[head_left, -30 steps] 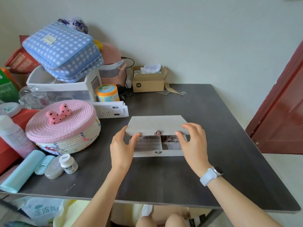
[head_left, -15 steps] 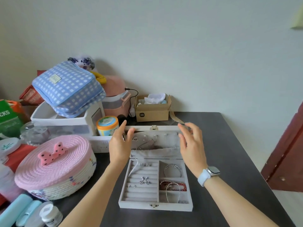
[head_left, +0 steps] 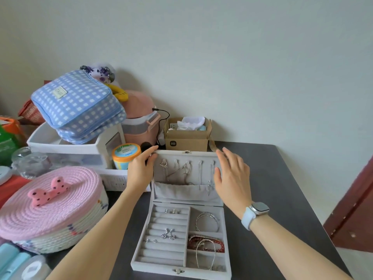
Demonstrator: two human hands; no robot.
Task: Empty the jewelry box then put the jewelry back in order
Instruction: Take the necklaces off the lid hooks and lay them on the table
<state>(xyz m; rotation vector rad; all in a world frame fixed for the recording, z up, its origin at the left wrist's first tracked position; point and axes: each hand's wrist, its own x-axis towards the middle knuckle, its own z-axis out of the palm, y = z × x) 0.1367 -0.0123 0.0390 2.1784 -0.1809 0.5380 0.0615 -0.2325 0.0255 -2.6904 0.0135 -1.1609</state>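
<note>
The grey jewelry box (head_left: 177, 268) stands open on the dark table, its lid (head_left: 186, 196) upright. Necklaces (head_left: 182, 171) hang on hooks inside the lid above a fabric pocket. Rings and earrings (head_left: 168, 234) sit in the ring rolls on the left. Silver bangles (head_left: 207, 222), a red bead bracelet (head_left: 205, 242) and a thin chain lie in the right compartments. My left hand (head_left: 141, 170) holds the lid's upper left edge with thumb and fingers. My right hand (head_left: 232, 176), fingers straight, hovers by the lid's right edge, just apart from it.
A pink woven basket with a bow (head_left: 50, 203) sits at the left. Behind the box are an orange-lidded jar (head_left: 126, 155), a cardboard box (head_left: 186, 136), a white drawer unit (head_left: 74, 150) with a blue checked bag (head_left: 78, 106). A red door (head_left: 355, 209) stands at right.
The lid went from barely lifted to fully upright. Both hands rose with it, and my right hand has come off the lid's edge. The camera view moved closer.
</note>
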